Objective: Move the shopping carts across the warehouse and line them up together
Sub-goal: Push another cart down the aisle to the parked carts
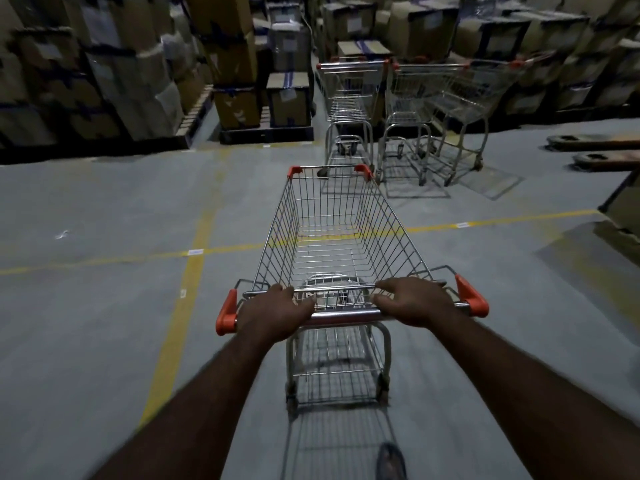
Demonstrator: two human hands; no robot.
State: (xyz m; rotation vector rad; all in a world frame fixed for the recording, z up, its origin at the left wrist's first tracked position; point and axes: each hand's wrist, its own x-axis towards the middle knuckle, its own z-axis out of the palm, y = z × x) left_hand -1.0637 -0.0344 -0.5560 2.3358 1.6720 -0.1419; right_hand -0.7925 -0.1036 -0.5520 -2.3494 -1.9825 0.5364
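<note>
Gripping the handle bar [346,315] of the near shopping cart [332,223], the left hand [277,311] and right hand [412,301] each have their grip clamped on it, fingers curled over, inside the orange end caps. The cart stands on the grey floor [104,202], nose toward 12 o'clock, its basket over a yellow line [225,250]. Three parked carts [349,95] stand ahead at 12 to 1 o'clock, the right two overlapping in view. Stacked cartons [121,64] occupy 10 and 2 o'clock. Pallet-truck forks [595,142] lie at 3 o'clock. One shoe [391,460] shows at 6 o'clock.
</note>
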